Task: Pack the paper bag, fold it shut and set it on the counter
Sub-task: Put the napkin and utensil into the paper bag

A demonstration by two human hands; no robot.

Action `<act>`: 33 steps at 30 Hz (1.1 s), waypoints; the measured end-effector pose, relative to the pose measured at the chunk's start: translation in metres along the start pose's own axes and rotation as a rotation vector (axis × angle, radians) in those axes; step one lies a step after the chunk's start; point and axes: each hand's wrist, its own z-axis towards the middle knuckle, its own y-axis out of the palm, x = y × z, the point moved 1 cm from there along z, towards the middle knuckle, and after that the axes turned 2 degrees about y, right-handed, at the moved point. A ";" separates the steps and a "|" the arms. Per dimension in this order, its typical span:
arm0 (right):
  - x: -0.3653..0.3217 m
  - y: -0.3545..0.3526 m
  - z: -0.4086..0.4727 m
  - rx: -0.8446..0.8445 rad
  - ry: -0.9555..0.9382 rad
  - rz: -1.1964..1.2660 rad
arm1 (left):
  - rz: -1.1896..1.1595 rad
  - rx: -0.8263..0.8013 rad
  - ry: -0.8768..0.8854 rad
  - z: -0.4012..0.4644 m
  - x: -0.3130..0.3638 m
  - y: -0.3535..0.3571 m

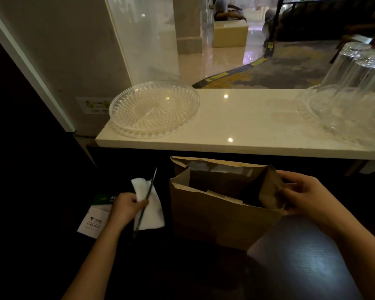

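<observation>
A brown paper bag point(214, 213) stands open on the dark lower surface, just below the white counter point(247, 126). Something pale lies inside it, partly hidden. My right hand point(305, 193) grips the bag's right rim and holds it open. To the left of the bag, my left hand point(126, 207) holds a white napkin point(149, 211) together with a thin dark stick-like utensil point(146, 200) that crosses it diagonally.
A clear patterned plastic plate point(154, 108) sits on the counter's left end. At the right end, upturned clear cups point(355, 70) stand on another clear plate point(342, 120). A white and green printed card point(94, 219) lies left of my left hand.
</observation>
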 end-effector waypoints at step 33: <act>0.006 -0.014 -0.010 -0.017 -0.085 -0.044 | 0.835 -0.976 0.521 -0.002 0.240 0.070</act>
